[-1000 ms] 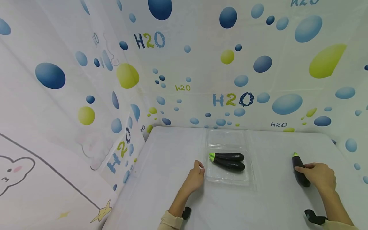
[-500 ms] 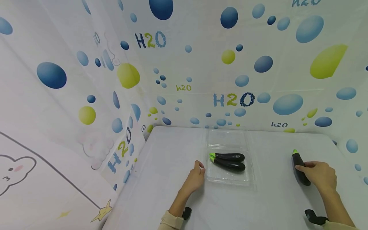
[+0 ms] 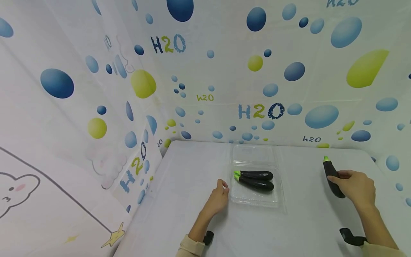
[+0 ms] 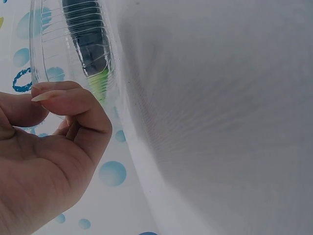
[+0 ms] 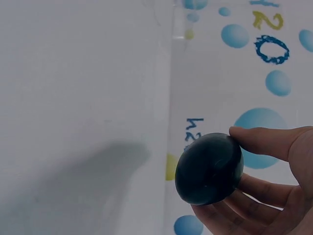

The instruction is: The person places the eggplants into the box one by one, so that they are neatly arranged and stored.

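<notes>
My right hand (image 3: 356,187) grips a dark eggplant (image 3: 333,180) with a green stem end, thumb on one side and fingers on the other. Its rounded bottom faces the camera in the right wrist view, raised above the table with a shadow (image 5: 102,171) beneath. Two more eggplants (image 3: 257,180) lie side by side in a clear plastic container (image 3: 253,201), green ends to the left. Beside the container's left edge, my left hand (image 3: 217,200) rests with loosely curled fingers, holding nothing that I can see.
The open container's clear lid (image 3: 252,154) lies folded back behind it. A white-covered table (image 3: 305,221) bears everything. Behind and to the left hang printed curtains (image 3: 224,71) with blue and green dots.
My right hand has lifted the eggplant off the table and moved it slightly away from me. My left hand and the container have stayed in place.
</notes>
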`<act>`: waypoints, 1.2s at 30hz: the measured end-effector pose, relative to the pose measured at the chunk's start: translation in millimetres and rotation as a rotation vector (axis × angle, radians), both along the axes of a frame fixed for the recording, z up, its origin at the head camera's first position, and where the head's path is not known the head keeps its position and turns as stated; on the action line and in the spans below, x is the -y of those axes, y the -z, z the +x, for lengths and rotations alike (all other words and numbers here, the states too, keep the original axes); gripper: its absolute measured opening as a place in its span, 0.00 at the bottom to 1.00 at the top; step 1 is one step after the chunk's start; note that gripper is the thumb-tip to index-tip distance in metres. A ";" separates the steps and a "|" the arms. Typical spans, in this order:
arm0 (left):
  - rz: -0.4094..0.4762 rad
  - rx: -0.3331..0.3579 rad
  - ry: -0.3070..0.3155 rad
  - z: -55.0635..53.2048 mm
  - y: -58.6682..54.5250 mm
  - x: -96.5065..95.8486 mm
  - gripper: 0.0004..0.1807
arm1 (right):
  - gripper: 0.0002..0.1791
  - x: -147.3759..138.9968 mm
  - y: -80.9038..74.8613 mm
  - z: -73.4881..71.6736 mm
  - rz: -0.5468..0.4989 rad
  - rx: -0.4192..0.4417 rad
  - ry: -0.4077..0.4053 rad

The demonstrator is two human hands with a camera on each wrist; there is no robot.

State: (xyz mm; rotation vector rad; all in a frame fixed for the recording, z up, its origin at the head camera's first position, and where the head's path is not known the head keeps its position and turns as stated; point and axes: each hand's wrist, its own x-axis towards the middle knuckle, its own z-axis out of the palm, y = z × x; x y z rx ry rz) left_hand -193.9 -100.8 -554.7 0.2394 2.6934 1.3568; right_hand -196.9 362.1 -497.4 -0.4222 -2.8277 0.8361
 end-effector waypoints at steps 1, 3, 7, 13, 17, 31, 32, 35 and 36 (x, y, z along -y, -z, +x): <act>0.002 0.000 0.000 0.1 -0.1 0.0 0.06 | 0.35 1.3 -2.7 0.0 0.001 -0.006 -0.002; 0.011 -0.001 0.002 0.2 -0.3 0.1 0.06 | 0.35 3.6 -7.7 -0.3 0.003 -0.018 -0.005; 0.004 0.004 0.001 0.2 -0.6 -0.3 0.06 | 0.34 6.7 -16.5 -1.3 0.012 -0.033 -0.010; 0.005 0.019 0.004 -0.7 -1.3 -0.6 0.07 | 0.34 10.3 -27.1 -3.6 0.034 -0.070 -0.042; 0.011 0.025 0.009 -0.8 -1.6 -0.4 0.07 | 0.33 14.5 -32.5 -5.6 0.034 -0.091 -0.049; -0.006 0.007 0.011 -1.3 -2.7 -0.3 0.06 | 0.33 26.4 -39.4 -13.8 0.030 -0.115 -0.084; -0.009 0.007 0.011 -1.3 -2.6 -0.6 0.06 | 0.33 27.1 -40.3 -13.7 0.030 -0.121 -0.092; -0.012 0.002 0.006 -1.4 -1.5 -1.0 0.06 | 0.33 30.2 -42.1 -14.8 0.028 -0.137 -0.113; -0.012 0.001 0.004 -1.3 -1.4 -1.0 0.06 | 0.33 31.7 -42.6 -15.2 0.024 -0.141 -0.118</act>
